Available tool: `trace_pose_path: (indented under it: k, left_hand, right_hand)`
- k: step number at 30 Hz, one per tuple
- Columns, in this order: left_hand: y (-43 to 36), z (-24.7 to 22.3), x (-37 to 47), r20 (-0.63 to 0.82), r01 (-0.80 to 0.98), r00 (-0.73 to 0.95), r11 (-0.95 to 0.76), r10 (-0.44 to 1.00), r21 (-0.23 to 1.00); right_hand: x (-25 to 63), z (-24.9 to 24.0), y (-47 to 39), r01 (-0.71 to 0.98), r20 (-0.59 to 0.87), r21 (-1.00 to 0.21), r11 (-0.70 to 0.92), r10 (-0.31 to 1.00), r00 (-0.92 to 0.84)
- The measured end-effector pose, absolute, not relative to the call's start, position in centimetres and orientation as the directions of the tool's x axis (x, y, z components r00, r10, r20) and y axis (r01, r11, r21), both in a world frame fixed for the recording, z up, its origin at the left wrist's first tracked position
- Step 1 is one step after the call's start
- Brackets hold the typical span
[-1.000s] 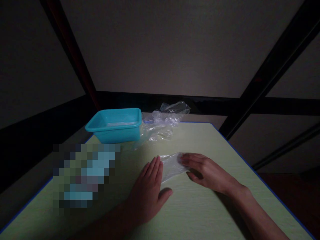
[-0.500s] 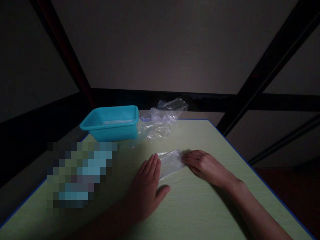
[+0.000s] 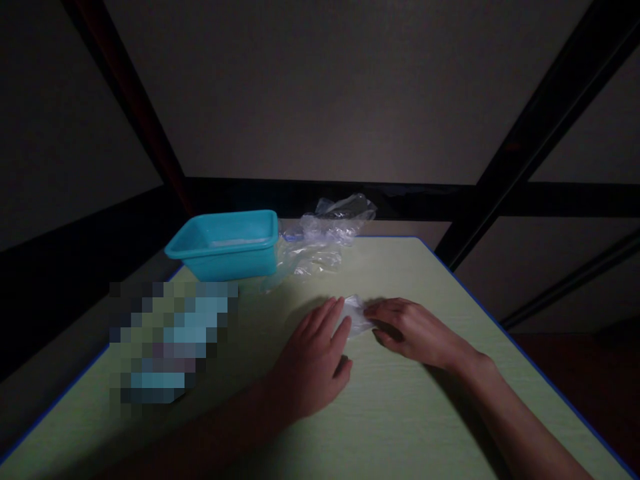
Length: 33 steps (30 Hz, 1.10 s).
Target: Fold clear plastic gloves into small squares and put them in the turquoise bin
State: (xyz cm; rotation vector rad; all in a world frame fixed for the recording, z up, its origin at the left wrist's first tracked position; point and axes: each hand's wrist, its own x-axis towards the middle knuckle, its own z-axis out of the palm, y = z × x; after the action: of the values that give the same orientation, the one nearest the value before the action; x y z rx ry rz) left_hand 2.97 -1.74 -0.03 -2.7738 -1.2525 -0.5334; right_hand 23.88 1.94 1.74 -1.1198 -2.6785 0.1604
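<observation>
A folded clear plastic bag lies flat on the light green table, partly covered by both hands. My left hand rests over its left part with the fingers stretched out, so that end is hidden. At its right edge, the bent fingers of my right hand pinch the plastic against the tabletop; the thumb sits lower and a little apart.
Behind the hands, a loose heap of crumpled clear plastic bags reaches over the far table edge. Beside it stands a turquoise plastic basin. A blurred-out item lies on the left. The table has a blue rim.
My left hand has slid to the right along the bag, closer to my right hand, and less of the plastic shows between them. My right hand stays nearly in place.
</observation>
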Motion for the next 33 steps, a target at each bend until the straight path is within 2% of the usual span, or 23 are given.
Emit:
trace_pose_path:
  k: [2, 5, 11, 19, 22, 24, 27, 31, 33]
  left_hand:
    - [-1.0, 0.9, 4.7, 0.289, 0.731, 0.633, -0.677, 0.718, 0.082]
    - [0.1, 1.6, 6.8, 0.213, 0.723, 0.675, -0.691, 0.706, -0.005]
    - [0.9, 1.6, 8.3, 0.173, 0.678, 0.735, -0.71, 0.656, -0.188]
    - [-0.7, 1.6, 8.9, 0.179, 0.707, 0.707, -0.686, 0.684, -0.172]
    - [-1.0, 1.4, 9.0, 0.241, 0.735, 0.67, -0.672, 0.702, -0.088]
    - [-0.7, 1.4, 9.0, 0.246, 0.731, 0.675, -0.677, 0.696, -0.089]
    - [0.2, 1.8, 9.0, 0.169, 0.699, 0.713, -0.707, 0.68, -0.105]
    - [1.1, 3.2, 8.7, 0.144, 0.709, 0.69, -0.702, 0.709, 0.062]
    - [1.3, 3.9, 8.3, 0.183, 0.719, 0.634, -0.66, 0.751, 0.217]
  right_hand:
    - [23.9, 1.8, 1.9, 0.686, 0.169, -0.194, 0.702, 0.712, -0.681]
    - [24.0, 2.0, 1.9, 0.674, 0.178, -0.191, 0.714, 0.7, -0.691]
    - [24.5, 2.3, 2.1, 0.713, 0.247, -0.103, 0.693, 0.712, -0.657]
    - [24.9, 2.1, 2.3, 0.795, 0.326, -0.043, 0.605, 0.761, -0.561]
    - [24.9, 1.9, 2.4, 0.782, 0.357, -0.175, 0.598, 0.779, -0.516]
    - [24.8, 1.7, 2.4, 0.704, 0.361, -0.344, 0.622, 0.779, -0.513]
    - [24.4, 1.7, 2.3, 0.527, 0.321, -0.591, 0.611, 0.777, -0.542]
    - [24.0, 1.8, 2.3, 0.4, 0.271, -0.766, 0.502, 0.818, -0.507]
    - [24.1, 1.9, 2.3, 0.331, 0.281, -0.827, 0.455, 0.843, -0.458]
